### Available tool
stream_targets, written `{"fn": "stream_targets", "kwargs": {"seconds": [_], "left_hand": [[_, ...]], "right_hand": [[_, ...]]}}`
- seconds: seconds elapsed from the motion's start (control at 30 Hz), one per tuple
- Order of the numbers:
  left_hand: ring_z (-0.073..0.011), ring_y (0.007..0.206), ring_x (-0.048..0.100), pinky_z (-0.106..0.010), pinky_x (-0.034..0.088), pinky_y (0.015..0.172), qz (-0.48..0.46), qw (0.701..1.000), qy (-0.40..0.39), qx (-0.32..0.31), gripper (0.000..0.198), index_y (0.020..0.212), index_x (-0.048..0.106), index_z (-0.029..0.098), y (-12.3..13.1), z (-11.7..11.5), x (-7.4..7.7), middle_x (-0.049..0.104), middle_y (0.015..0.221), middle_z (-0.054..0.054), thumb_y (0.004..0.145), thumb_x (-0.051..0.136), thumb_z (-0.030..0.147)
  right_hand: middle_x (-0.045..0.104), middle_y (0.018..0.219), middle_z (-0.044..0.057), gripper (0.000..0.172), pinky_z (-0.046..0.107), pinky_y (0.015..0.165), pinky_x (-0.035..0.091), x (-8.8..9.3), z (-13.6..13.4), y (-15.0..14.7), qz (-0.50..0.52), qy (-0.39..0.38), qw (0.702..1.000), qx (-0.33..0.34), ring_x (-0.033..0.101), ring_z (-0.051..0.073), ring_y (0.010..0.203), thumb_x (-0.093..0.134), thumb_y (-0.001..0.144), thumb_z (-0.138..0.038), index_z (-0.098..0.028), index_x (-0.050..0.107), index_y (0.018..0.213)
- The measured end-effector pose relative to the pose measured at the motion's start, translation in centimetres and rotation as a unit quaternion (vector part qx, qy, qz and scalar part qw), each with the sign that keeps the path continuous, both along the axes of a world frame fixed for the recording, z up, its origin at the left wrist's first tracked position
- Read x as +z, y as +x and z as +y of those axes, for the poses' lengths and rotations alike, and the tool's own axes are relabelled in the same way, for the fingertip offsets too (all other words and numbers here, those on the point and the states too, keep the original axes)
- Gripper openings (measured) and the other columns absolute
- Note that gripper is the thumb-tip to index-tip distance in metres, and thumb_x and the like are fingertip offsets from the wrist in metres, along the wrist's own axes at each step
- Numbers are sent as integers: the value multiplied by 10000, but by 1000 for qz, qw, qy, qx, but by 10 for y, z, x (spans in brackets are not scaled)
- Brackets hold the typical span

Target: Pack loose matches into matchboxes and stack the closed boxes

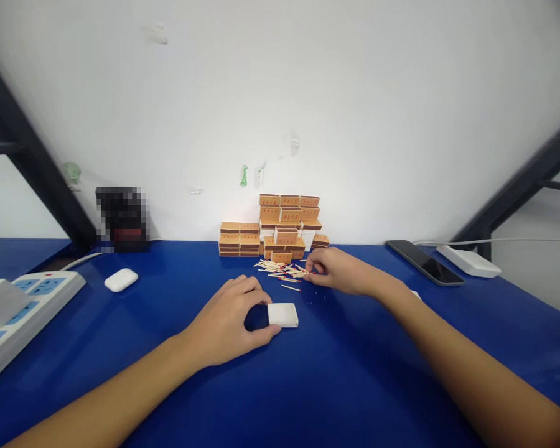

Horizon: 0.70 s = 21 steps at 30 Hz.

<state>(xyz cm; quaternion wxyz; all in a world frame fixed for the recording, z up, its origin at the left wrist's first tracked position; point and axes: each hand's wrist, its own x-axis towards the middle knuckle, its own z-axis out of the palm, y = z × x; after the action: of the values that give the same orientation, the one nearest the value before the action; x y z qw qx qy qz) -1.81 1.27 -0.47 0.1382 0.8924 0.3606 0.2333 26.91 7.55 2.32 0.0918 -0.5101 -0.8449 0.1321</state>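
Observation:
On the blue table lies a white matchbox tray (282,315), its hollow side up. My left hand (236,317) grips its left end between thumb and fingers. Beyond it is a loose pile of matches (280,269) with red heads, and one match (290,288) lies apart in front. My right hand (333,270) is at the pile's right edge, thumb and fingertips pinched around matches there; how many is too small to tell. Right behind the pile stand stacked orange matchboxes (289,214) against the wall.
At the left are a power strip (42,311) and a white earbud case (121,280). A blurred dark object (124,218) stands by the wall. To the right lie a phone (424,262) and a white flat box (469,261) with a cable. Part of a white item shows behind my right forearm.

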Motion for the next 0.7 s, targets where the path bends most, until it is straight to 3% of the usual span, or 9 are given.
{"fn": "stream_targets", "kwargs": {"seconds": [0.17,0.37,0.53,0.7], "left_hand": [[-261,982,614,-468,489,915,-3,1000,-3,1,257,1043,711,223,1,1,-1,678,1046,-48,899,761,430],[-253,971,614,-459,484,899,-5,1000,-7,4,256,1046,718,225,1,0,-2,673,1027,-38,892,769,423],[-249,970,617,-450,489,894,-12,1000,-1,6,271,1050,717,225,1,0,-2,683,1034,-37,880,784,426],[-253,961,616,-446,501,878,-12,1000,-1,-3,254,1043,724,233,2,1,0,692,1036,-45,891,770,432]], "right_hand": [[572,687,-5,212,285,568,299,11,-6,8,0,-1,1000,-9,439,141,602,675,895,-394,-192,668,832],[518,682,-36,278,272,563,315,25,-28,-5,90,-50,995,13,418,129,608,684,907,-475,-198,682,876],[524,718,-32,258,278,585,329,20,-52,-30,104,-51,991,73,441,125,633,686,924,-455,-205,686,860],[581,792,-6,194,282,621,360,11,-59,-37,69,-21,993,91,499,142,703,718,909,-408,-219,706,868]]}}
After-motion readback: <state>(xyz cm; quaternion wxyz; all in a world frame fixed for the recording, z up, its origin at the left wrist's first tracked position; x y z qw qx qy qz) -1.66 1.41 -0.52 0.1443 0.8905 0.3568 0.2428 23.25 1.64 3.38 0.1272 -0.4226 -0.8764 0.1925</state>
